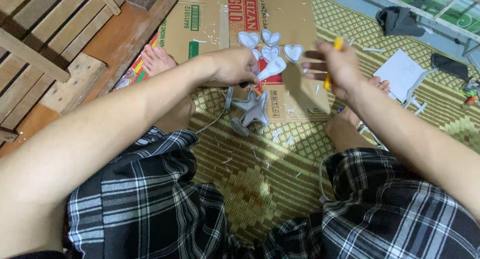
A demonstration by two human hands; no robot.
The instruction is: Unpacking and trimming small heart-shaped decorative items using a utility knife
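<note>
Our left hand [235, 65] is curled tight around a white heart-shaped piece [272, 69], which sticks out past the knuckles. Beyond it four white hearts [270, 53] lie on flattened cardboard [295, 89]; below it sits a grey star-shaped stand [252, 109]. Our right hand [340, 69], fingers partly spread and blurred, pinches a yellow knife [334, 59].

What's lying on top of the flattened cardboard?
On the flattened cardboard: four white heart-shaped pieces and scattered white shavings. The left hand, holding a white piece, covers part of it; anything beneath cannot be seen.
</note>
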